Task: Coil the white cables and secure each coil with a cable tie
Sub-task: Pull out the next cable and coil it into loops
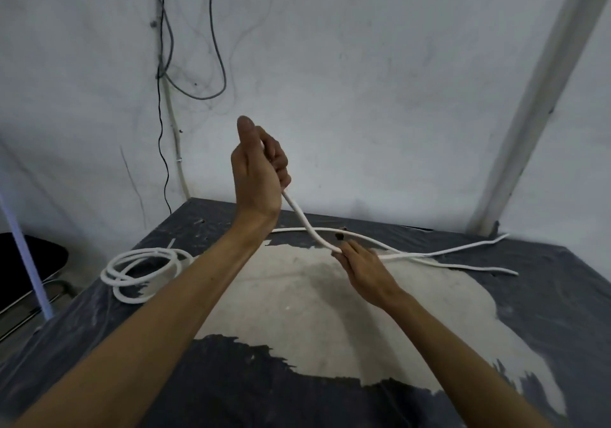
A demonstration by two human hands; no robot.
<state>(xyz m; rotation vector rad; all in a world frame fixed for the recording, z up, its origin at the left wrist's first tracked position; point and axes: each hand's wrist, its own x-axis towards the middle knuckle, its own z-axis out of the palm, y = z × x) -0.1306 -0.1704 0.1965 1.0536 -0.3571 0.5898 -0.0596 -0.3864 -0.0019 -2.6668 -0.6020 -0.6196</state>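
- Bare forearms reach in from the near edge of the bench [545, 295], a dark top with a big worn pale patch in its middle.
- Right hand [363, 267] rests low over the middle of the bench, its grip pinching a white cable [305, 226] between the fingertips.
- Left hand [259, 176] is raised above the far edge, thumb pointing up, its grip curled round the same cable, which runs slanting down from this fist to the right hand.
- Beyond the right hand the cable lies on the bench toward the far right corner, where loose white lengths [463, 264] cross one another and end apart near the right edge.
- One more white strand [297, 229] lies flat along the far edge, passing behind the held cable.
- A finished-looking coil [142, 270] of white cable sits at the left edge; whether a tie holds it cannot be told.
- Dark wires [216, 47] hang on the wall behind.
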